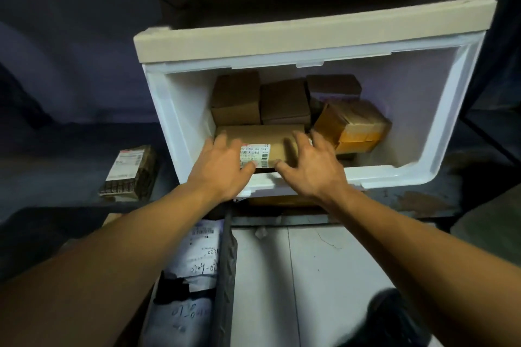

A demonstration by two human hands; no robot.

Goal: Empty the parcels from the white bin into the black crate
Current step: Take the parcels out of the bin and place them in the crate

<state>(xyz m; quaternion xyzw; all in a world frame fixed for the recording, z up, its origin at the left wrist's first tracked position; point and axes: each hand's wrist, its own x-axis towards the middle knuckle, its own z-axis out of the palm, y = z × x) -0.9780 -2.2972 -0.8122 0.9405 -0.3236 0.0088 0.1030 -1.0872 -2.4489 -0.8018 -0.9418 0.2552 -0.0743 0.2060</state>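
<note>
Both hands are reaching into the white foam bin (434,175) on the shelf. The left hand (222,166) and right hand (310,166), fingers spread apart, are resting on the labelled cardboard parcel (277,139) at the bin's front. The black crate (225,276) is sitting below.

Five boxes (283,104), one white bin (439,155)

brown parcels (284,105) inside white bin (439,110)
</note>
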